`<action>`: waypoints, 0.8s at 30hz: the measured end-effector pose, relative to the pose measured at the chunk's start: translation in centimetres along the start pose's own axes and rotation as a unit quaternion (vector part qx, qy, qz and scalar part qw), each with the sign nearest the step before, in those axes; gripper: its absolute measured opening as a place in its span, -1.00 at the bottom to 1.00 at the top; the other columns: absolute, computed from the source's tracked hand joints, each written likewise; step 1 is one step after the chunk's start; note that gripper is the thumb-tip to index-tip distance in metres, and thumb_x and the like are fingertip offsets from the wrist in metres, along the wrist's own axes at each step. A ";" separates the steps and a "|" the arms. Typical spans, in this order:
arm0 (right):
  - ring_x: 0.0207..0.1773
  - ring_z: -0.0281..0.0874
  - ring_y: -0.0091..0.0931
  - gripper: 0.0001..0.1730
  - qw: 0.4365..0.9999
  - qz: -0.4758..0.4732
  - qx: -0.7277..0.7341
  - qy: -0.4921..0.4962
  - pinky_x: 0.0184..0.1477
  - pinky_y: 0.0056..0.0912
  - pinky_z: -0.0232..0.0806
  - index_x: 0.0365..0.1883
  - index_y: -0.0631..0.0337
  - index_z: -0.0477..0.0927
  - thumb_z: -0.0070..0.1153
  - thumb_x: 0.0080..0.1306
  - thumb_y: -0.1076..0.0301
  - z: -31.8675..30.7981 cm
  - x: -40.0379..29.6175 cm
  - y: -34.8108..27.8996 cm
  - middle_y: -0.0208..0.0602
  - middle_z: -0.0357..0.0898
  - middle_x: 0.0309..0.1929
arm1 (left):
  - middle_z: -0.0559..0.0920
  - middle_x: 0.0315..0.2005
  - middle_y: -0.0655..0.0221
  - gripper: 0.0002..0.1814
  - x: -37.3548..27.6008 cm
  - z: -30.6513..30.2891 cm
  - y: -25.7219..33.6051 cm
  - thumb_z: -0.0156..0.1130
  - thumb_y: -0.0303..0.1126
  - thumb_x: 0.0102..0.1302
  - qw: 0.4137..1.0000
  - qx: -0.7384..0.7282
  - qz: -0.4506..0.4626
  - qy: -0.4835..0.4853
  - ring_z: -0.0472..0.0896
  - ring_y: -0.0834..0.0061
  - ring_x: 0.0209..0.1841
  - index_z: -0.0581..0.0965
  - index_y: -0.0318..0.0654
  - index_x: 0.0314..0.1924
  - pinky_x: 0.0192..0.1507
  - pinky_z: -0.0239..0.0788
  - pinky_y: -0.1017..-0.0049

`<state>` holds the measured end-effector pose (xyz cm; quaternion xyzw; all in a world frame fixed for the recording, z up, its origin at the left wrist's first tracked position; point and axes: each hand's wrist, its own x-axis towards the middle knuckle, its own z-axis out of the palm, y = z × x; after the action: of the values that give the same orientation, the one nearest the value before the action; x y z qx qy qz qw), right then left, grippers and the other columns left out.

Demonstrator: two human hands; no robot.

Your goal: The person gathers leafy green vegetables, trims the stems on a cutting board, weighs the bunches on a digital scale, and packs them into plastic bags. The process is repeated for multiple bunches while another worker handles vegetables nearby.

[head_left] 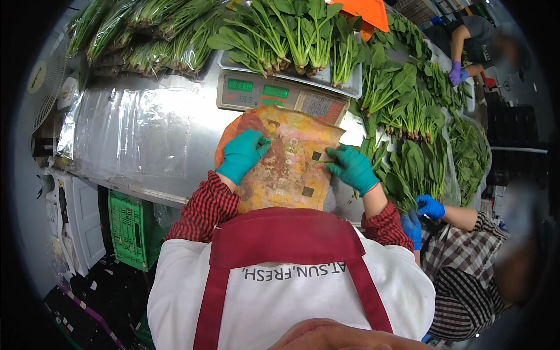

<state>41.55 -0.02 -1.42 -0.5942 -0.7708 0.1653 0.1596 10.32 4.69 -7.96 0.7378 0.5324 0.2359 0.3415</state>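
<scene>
A stained sheet [284, 175] with patches of yellow, pink and brown lies on the metal table before me. My left hand [246, 154], in a green glove, is over its left part with the fingers curled; whether something is pinched there I cannot tell. Over the sheet's right edge is my right hand [351, 168], also gloved in green, holding a thin green stem [324, 162] between thumb and fingers. Just beyond the sheet stands a digital scale [258, 94] with lit green displays. Bunches of leafy greens with reddish roots [302, 48] rest on the scale's metal tray [355, 85].
Clear plastic bags [131, 131] lie flat at the left, below bagged greens [153, 39]. More leafy bunches [411, 105] cover the right side. Close on my right, a co-worker's blue-gloved hands [428, 206] touch greens. A green crate [127, 227] stands below the table's left edge.
</scene>
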 end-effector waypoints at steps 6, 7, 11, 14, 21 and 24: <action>-0.30 0.53 -0.31 -0.82 0.992 0.087 0.010 0.092 -0.29 -0.31 0.37 -0.25 0.12 0.60 0.17 0.17 0.33 -2.8 1.5 4.1 -0.19 0.54 -0.35 | 0.60 -0.31 0.31 -0.77 1.0 -2.9 2.0 0.22 -0.23 0.21 0.986 -0.146 -0.038 -0.066 0.57 0.42 -0.29 0.54 -0.20 -0.22 -0.28 0.39 0.43; -0.34 0.54 -0.37 -0.82 0.979 0.087 0.113 0.144 -0.32 -0.38 0.37 -0.24 0.15 0.60 0.17 0.19 0.33 -4.1 3.4 3.2 -0.22 0.55 -0.36 | 0.59 -0.24 0.35 -0.76 1.4 -3.7 2.3 0.22 -0.26 0.22 0.966 -0.255 -0.017 -0.046 0.56 0.49 -0.24 0.53 -0.21 -0.17 -0.23 0.39 0.47; -0.40 0.56 -0.47 -0.59 0.896 0.191 0.366 0.162 -0.29 -0.51 0.40 -0.17 0.31 0.56 0.05 0.30 0.08 -9.0 11.9 0.5 -0.23 0.62 -0.33 | 0.45 0.10 0.33 -0.49 4.8 -11.0 6.8 0.13 -0.28 0.29 0.892 -0.440 -0.047 0.095 0.40 0.52 0.11 0.32 -0.36 0.18 0.17 0.18 0.50; -0.30 0.59 -0.35 -0.19 0.862 0.331 0.382 0.024 -0.23 -0.46 0.43 -0.01 0.45 0.42 0.07 0.16 -0.23 -10.2 18.6 1.1 0.01 0.57 -0.22 | 0.44 0.06 0.19 -0.48 9.8 -12.8 3.8 0.08 -0.24 0.33 0.761 -0.627 -0.134 0.101 0.40 0.36 0.14 0.27 -0.29 0.22 0.15 0.25 0.43; 0.17 0.35 -0.23 0.23 0.906 0.229 0.340 -0.107 0.14 -0.29 0.22 0.13 0.49 0.33 0.03 -0.13 -0.56 -3.6 29.7 2.6 0.17 0.37 0.11 | 0.34 0.14 0.20 -0.41 19.7 -12.6 4.7 0.14 -0.09 0.27 0.769 -0.603 -0.177 -0.121 0.35 0.33 0.14 0.29 -0.06 0.26 0.13 0.20 0.36; -0.16 0.58 -0.26 0.11 0.923 0.206 0.294 -0.135 -0.14 -0.32 0.42 -0.06 0.54 0.46 0.10 -0.11 -0.50 -2.2 30.0 -3.4 0.07 0.56 -0.17 | 0.55 -0.04 0.25 -0.46 20.7 -11.4 6.0 0.28 -0.17 0.18 0.750 -0.642 -0.127 -0.098 0.57 0.38 -0.07 0.41 -0.27 0.10 -0.06 0.44 0.36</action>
<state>32.29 28.38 3.59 -0.6384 -0.5621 0.4926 0.1839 12.66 25.92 3.72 0.2900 0.3081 0.4025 0.8118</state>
